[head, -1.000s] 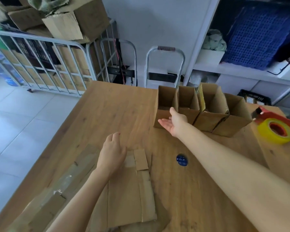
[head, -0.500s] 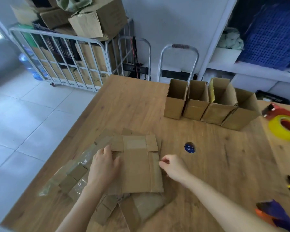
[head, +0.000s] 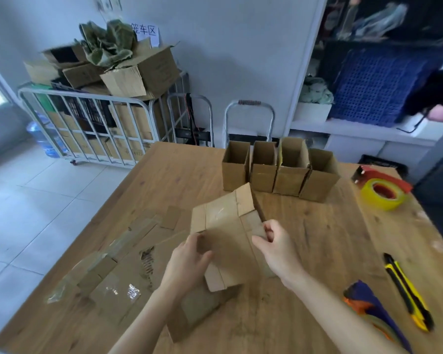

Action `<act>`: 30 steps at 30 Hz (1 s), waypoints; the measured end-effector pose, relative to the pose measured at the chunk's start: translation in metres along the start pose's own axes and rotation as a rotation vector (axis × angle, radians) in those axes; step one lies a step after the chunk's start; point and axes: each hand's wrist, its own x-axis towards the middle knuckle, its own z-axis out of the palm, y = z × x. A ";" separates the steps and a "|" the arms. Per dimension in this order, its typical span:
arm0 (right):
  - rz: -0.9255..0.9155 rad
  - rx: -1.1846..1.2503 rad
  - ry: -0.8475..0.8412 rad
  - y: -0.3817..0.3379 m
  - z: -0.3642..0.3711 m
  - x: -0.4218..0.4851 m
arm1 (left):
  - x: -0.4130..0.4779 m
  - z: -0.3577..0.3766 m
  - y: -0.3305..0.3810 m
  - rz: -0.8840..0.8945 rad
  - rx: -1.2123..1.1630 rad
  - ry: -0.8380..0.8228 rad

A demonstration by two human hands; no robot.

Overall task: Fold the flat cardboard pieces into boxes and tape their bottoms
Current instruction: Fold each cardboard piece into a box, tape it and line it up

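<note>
A flat cardboard piece (head: 228, 233) is lifted off the wooden table (head: 317, 251), tilted up toward me. My left hand (head: 189, 264) grips its left lower part, fingers curled round the edge. On the piece's right edge, my right hand (head: 276, 246) pinches it with thumb and fingers. More flat cardboard pieces (head: 113, 277) with clear tape scraps lie on the table to the left. Several folded open boxes (head: 279, 175) stand in a row at the far side. A yellow tape roll in a red dispenser (head: 381, 192) lies at the far right.
A yellow and black utility knife (head: 407, 292) and a purple and orange item (head: 371, 310) lie at the right near edge. Beyond the table stand a metal cage cart with cartons (head: 100, 123), two hand trolleys (head: 248, 123) and white shelves (head: 368, 129).
My right hand came back from the row of boxes to the flat pile. Both hands took hold of the top cardboard piece and raised it off the table.
</note>
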 end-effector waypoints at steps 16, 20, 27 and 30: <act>-0.417 -0.595 -0.138 0.048 -0.102 -0.094 | -0.072 0.090 0.128 0.006 -0.374 -0.015; -0.438 -0.523 -0.028 0.039 -0.119 -0.094 | -0.074 0.091 0.125 -0.061 -0.307 0.058; -0.063 -0.613 0.012 0.046 -0.141 -0.081 | -0.065 0.088 0.117 0.078 -0.239 -0.024; -0.049 -0.648 0.088 0.049 -0.137 -0.069 | -0.060 0.078 0.114 0.162 -0.190 -0.100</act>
